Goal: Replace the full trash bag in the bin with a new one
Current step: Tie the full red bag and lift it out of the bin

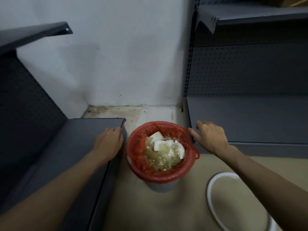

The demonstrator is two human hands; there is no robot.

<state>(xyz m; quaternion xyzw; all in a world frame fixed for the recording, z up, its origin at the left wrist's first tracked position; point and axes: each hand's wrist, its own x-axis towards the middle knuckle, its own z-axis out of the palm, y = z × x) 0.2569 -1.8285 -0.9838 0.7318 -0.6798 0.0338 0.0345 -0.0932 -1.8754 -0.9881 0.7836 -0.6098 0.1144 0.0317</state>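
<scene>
A small grey bin (160, 186) stands on the floor between two shelf units. A red trash bag (138, 157) lines it, folded over the rim, and holds crumpled clear plastic and white paper (164, 151). My left hand (108, 141) hovers left of the bin over the corner of the left shelf, fingers apart, holding nothing. On the other side, my right hand (210, 136) reaches toward the bag's right rim, its fingers spread and the fingertips close to the red plastic. I cannot tell whether they touch it.
Dark grey metal shelving (70, 147) flanks the bin on the left, and more shelving (250, 119) on the right, leaving a narrow gap. A white wall lies behind. A white ring (212, 202) lies on the beige floor at lower right.
</scene>
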